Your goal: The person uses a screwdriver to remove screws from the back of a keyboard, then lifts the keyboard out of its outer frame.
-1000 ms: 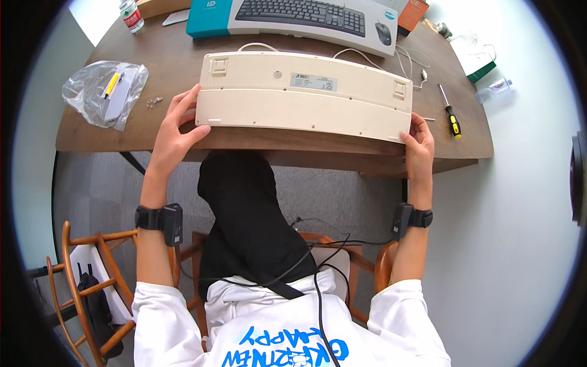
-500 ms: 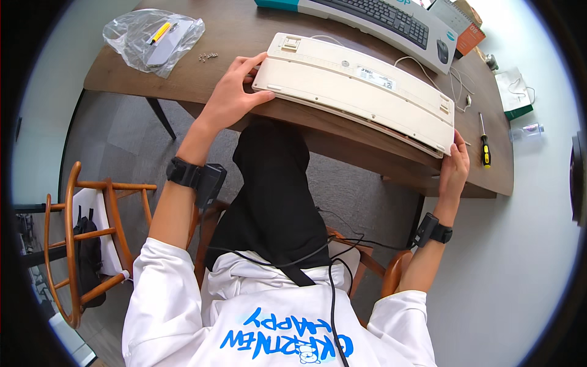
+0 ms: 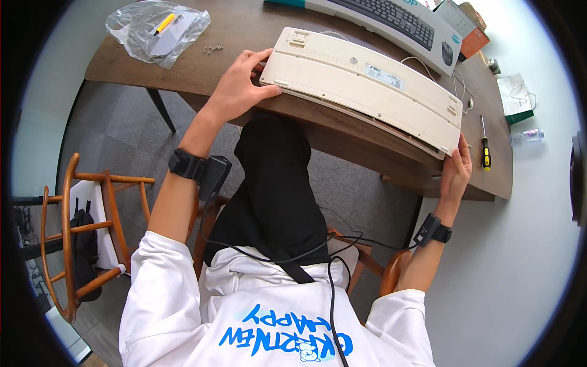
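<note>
On the brown wooden counter point(image 3: 244, 27) the cream plastic keyboard point(image 3: 361, 85) lies underside up. My left hand point(image 3: 238, 88) curls around its left end, and my right hand point(image 3: 455, 171) grips its right corner. Half a second ago both hands held it the same way; only my view has swung.

This looks like a small office or home workroom: a brown wooden counter point(image 3: 342, 131) stands on grey carpet-tile floor against plain pale walls. On it sit a cream keyboard turned face down point(image 3: 367, 82), a second keyboard with a mouse point(image 3: 391, 15), a screwdriver point(image 3: 485, 147) and loose screws point(image 3: 213, 48). A wooden chair point(image 3: 79, 232) stands beside it.
</note>
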Available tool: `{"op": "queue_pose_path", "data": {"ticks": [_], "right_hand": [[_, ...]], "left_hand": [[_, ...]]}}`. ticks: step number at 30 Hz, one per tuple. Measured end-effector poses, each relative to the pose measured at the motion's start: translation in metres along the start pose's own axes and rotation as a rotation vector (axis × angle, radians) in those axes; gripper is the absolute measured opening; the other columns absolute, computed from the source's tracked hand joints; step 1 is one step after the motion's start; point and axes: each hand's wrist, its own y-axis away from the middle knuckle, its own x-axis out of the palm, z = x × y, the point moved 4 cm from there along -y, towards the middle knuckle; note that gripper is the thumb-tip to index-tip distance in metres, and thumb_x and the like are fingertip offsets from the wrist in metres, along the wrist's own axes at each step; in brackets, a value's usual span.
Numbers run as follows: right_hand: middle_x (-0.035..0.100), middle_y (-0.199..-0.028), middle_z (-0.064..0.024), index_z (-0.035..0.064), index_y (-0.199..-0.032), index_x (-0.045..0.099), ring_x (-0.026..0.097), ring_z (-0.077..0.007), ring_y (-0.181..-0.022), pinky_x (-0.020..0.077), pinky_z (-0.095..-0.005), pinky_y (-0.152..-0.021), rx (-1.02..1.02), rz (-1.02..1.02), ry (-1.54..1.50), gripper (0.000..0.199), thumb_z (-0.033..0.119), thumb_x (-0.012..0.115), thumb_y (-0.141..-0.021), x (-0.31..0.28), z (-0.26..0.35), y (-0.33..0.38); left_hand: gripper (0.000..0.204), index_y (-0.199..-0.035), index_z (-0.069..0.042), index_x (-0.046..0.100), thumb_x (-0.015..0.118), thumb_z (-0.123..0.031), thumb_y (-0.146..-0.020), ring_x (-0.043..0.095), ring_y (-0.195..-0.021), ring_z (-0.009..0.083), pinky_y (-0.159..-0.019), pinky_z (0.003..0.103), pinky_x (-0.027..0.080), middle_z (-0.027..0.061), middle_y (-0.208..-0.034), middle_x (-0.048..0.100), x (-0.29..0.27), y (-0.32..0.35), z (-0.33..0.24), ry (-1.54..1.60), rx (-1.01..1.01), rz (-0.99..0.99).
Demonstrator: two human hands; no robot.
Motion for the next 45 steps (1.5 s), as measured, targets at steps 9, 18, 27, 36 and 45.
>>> {"op": "queue_pose_path", "data": {"ticks": [9, 18, 27, 36, 45], "right_hand": [[0.053, -0.14, -0.0171, -0.0101, -0.141, 0.043, 0.047, -0.0231, -0.132, 0.0315, -0.0358, -0.114, 0.014, -0.022, 0.024, 0.048, 0.008, 0.053, -0.098, 0.011, 0.001, -0.001], [0.052, -0.138, -0.0165, -0.0107, -0.141, 0.04, 0.046, -0.0232, -0.132, 0.031, -0.0338, -0.114, -0.006, -0.042, 0.132, 0.051, 0.006, 0.056, -0.096, 0.016, 0.002, -0.001], [0.054, -0.131, -0.0156, -0.0101, -0.139, 0.043, 0.052, -0.0211, -0.121, 0.0372, -0.0318, -0.106, 0.033, -0.039, 0.551, 0.066, 0.015, 0.073, -0.086, 0.032, 0.006, 0.003], [0.054, -0.133, -0.0158, -0.0088, -0.14, 0.045, 0.051, -0.0233, -0.123, 0.0371, -0.0328, -0.107, -0.005, -0.029, 0.732, 0.074, 0.019, 0.079, -0.081, 0.03, 0.008, 0.003], [0.053, -0.131, -0.0173, -0.0091, -0.135, 0.048, 0.05, -0.027, -0.124, 0.0367, -0.0358, -0.108, -0.143, -0.05, 1.072, 0.073, 0.024, 0.083, -0.079, 0.036, 0.008, 0.003]], "left_hand": [[0.069, -0.137, -0.003, 0.056, 0.082, -0.027, -0.078, 0.062, -0.105, 0.022, -0.094, 0.033, 0.05, 0.0095, -0.116, 0.06, -0.002, -0.001, 0.004, -0.007, 0.026, -0.055], [0.063, -0.134, -0.003, 0.059, 0.082, -0.025, -0.079, 0.063, -0.104, 0.0209, -0.093, 0.033, 0.05, 0.0093, -0.114, 0.062, 0.0, -0.001, 0.007, 0.091, 0.019, -0.083], [0.064, -0.134, -0.002, 0.06, 0.083, -0.027, -0.08, 0.064, -0.101, 0.0206, -0.091, 0.032, 0.052, 0.0095, -0.114, 0.061, 0.003, 0.003, 0.005, 0.099, 0.056, -0.127], [0.062, -0.138, -0.002, 0.056, 0.079, -0.02, -0.083, 0.059, -0.116, 0.0196, -0.102, 0.031, 0.046, 0.0092, -0.134, 0.058, -0.002, 0.003, 0.0, 0.049, 0.111, -0.125], [0.062, -0.138, -0.001, 0.056, 0.078, -0.022, -0.084, 0.059, -0.119, 0.0208, -0.105, 0.032, 0.045, 0.012, -0.135, 0.061, -0.001, 0.004, 0.003, 0.09, 0.055, -0.101]]}}
